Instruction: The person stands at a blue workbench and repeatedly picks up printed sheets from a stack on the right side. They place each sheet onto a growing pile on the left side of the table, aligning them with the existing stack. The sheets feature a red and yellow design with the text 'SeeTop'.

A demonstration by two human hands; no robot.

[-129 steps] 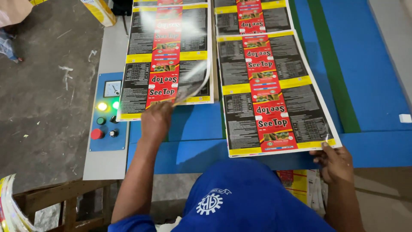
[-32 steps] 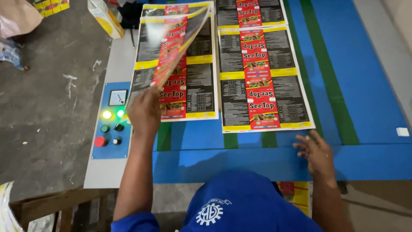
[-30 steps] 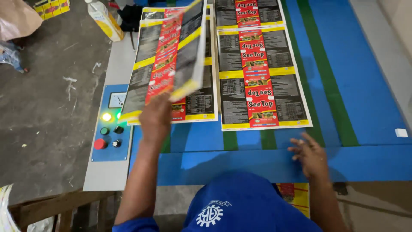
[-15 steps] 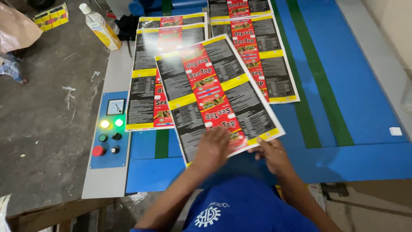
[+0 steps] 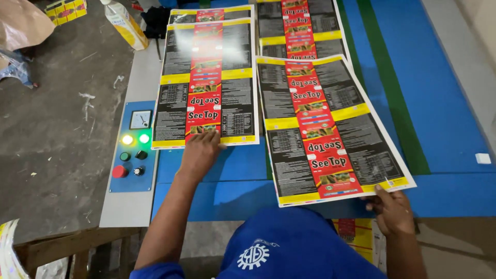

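From the head camera, the left hand lies flat with fingers spread on the near edge of the left printed sheet, grip open, apparently pressing it down so it stays square on the blue counter. The right hand pinches the near right corner of the right printed sheet, grip closed on it; this sheet sits slightly skewed, and its near edge overhangs the counter, so the hold seems to steady it. More sheets lie beyond both. Left of the counter sits a control panel with two lit lamps, knobs and a red button; a yellow bottle stands farther off. A green stripe runs along the counter, right of the sheets. Nothing blocks either hand.
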